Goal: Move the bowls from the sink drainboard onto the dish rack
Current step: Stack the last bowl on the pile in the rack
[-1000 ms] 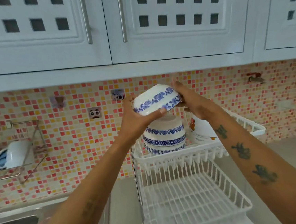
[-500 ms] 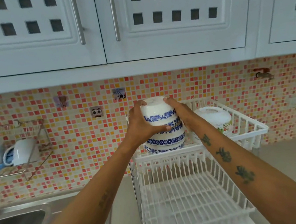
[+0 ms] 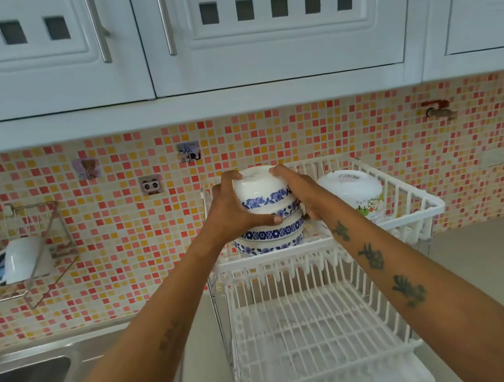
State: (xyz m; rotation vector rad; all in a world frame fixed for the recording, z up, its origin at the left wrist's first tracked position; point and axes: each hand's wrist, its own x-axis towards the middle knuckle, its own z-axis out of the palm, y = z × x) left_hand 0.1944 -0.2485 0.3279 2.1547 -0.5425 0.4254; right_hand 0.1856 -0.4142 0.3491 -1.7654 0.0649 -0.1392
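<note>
The left hand (image 3: 231, 211) and right hand (image 3: 301, 192) clasp an upside-down bowl (image 3: 263, 194) from both sides — glossy white with a blue flower band — atop a stack of three matching bowls (image 3: 272, 235), centre frame, on the upper tier of the white wire dish rack (image 3: 412, 206). One rounder bowl with a cartoon print (image 3: 355, 194) sits beside them.

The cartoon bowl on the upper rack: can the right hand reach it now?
Probably yes. The right hand is beside the cartoon bowl, nothing between them, but it holds the top blue-patterned bowl.
</note>
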